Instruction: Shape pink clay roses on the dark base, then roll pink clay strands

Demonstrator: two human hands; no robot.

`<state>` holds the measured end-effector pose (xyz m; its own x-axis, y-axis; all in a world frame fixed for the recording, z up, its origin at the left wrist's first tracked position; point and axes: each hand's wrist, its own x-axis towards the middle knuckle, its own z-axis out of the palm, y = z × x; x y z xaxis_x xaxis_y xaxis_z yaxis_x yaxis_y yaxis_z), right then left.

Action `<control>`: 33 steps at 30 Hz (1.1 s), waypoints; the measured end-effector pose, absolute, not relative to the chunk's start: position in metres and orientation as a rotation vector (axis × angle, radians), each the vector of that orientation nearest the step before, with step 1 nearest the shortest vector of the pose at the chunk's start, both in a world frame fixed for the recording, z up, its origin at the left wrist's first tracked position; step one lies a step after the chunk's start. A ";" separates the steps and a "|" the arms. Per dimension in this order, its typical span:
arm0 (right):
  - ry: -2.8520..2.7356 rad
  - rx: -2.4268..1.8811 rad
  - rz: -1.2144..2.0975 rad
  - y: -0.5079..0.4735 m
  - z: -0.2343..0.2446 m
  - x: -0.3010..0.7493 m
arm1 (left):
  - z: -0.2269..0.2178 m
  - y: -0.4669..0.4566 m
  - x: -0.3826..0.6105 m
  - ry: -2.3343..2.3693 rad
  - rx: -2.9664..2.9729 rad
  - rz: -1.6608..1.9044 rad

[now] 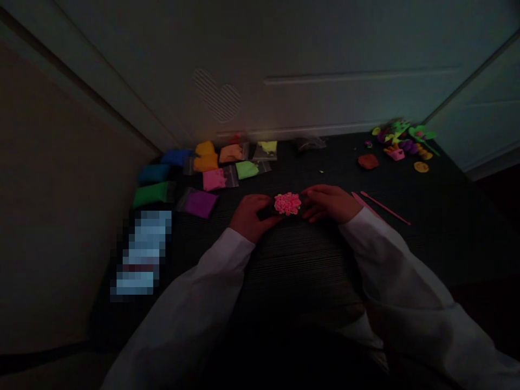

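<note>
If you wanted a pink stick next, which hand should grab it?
Probably the right hand: the pink sticks lie beside its wrist, while the left hand is farther off, beyond the pink flower cluster.

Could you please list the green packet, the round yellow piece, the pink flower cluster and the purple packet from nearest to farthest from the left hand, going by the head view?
From the left hand:
1. Pink flower cluster: between the two hands.
2. Purple packet: just to its left.
3. Green packet: farther left.
4. Round yellow piece: far right.
</note>
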<state>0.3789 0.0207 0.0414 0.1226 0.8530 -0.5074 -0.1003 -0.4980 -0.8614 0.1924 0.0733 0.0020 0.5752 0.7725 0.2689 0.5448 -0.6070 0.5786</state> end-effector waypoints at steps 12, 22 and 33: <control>-0.730 -1.365 1.601 0.018 0.037 0.372 | 0.005 0.074 0.194 1.078 2.353 0.600; -0.737 -1.382 1.576 0.020 0.032 0.373 | 0.009 0.075 0.196 1.119 2.336 0.518; -1.167 -1.546 1.289 0.023 0.019 0.388 | 0.007 0.075 0.195 1.099 2.367 0.545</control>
<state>0.3879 0.0226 0.0194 0.0584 0.9650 -0.2558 0.1584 -0.2620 -0.9520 0.1950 0.0751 0.0071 0.6000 0.7850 0.1540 0.5980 -0.5680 0.5654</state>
